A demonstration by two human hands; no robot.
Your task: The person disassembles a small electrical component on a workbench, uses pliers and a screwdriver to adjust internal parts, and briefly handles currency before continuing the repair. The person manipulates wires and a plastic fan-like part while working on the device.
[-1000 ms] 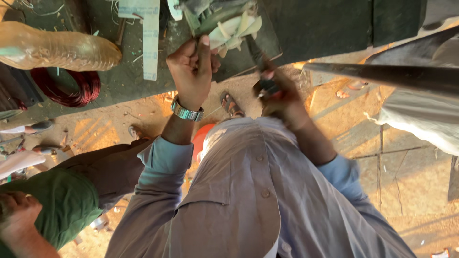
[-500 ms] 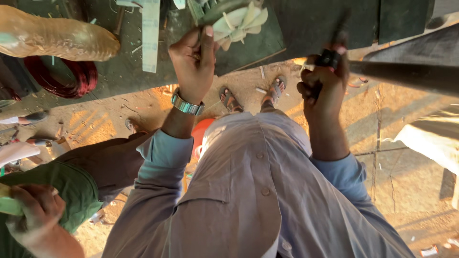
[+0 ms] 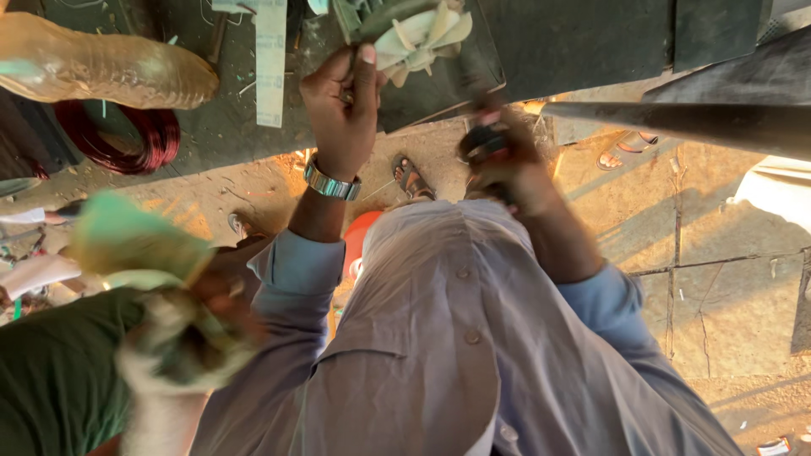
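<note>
Still mid-job: you had the fan part gripped and the tool only on its way to it.

Your left hand was clamped around the edge of the pale finned fan impeller, which sat at the far edge of the dark metal workbench, just left of centre, and looked held steady rather than taken apart. Your right hand was closed on a dark-handled tool, blurred, below and right of the impeller and not touching it, so I judged the working of the part not yet finished. A coil of red wire and a clear plastic bottle lay at far left, untouched. Near left, another person's hand in a green sleeve held a blurred green bundle.
</note>
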